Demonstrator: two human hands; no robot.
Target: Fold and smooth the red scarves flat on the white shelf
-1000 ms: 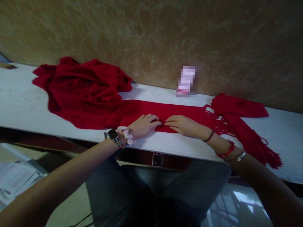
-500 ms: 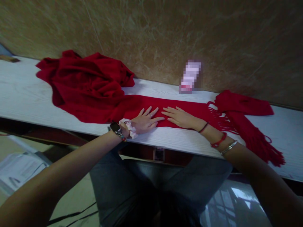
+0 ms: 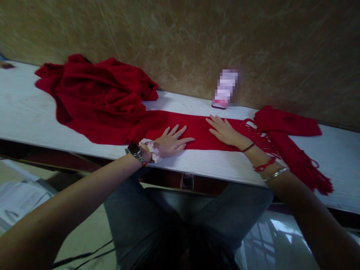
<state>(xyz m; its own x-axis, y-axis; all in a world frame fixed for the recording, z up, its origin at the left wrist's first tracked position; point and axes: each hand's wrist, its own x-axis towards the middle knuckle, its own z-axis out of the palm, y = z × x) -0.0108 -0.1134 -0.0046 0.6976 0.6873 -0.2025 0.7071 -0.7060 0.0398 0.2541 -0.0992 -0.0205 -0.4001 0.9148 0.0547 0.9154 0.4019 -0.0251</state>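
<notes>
A long red scarf (image 3: 197, 129) lies along the white tabletop, its middle stretch flat and its left part heaped in loose folds. My left hand (image 3: 170, 143) rests on the flat stretch with fingers spread. Also spread, my right hand (image 3: 225, 131) lies on the scarf farther right, close to its fringed end. Neither hand grips the cloth. Beyond the fringe, a second red fringed piece (image 3: 287, 123) is folded over itself at a bend; whether it joins the scarf I cannot tell.
A phone-like object (image 3: 225, 88), blurred out, leans on the marbled wall (image 3: 180, 45) behind the narrow white tabletop (image 3: 208, 163). A small brown block (image 3: 6, 65) sits at the far left. Papers (image 3: 21, 197) lie lower down on the left.
My right hand has slid right and slightly away from me over the scarf, widening the gap between my hands. My left hand stays in place on the cloth. The view has shifted slightly.
</notes>
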